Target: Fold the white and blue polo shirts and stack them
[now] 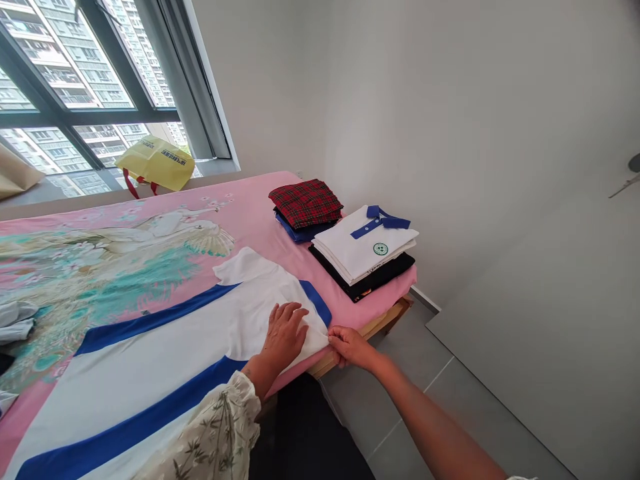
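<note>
Your printed sleeve (pixel 215 427) lies nearest the camera, cutting across the lower edge of the white-and-blue garment (pixel 160 360). That garment is spread on the pink bedspread (pixel 260 197), directly under and ahead of your hands, its long axis running from the lower left of the view up towards the right. Both hands are at its right-hand end — your left hand (pixel 286 333) lies over the white cloth, fingers loosely spread and grasping nothing that shows, while your right hand (pixel 347 345) pinches the outermost edge between thumb and fingers, right by the bed's rim. So your right hand is the nearer to that edge; your left sits further in, beside it but apart, with most of the length stretching away to your left.

Beyond the pinched edge, well clear of your fingers, stand the folded white shirt (pixel 350 247) and the red plaid cloth (pixel 306 203), each atop other folded pieces.

You can't see the garment's near lower end: the frame cuts it off, and your sleeve covers part. What your right fingertips hold underneath is hidden — neckline or hem, I can't tell. Grey cloth (pixel 17 320) at the left is also cropped.
</note>
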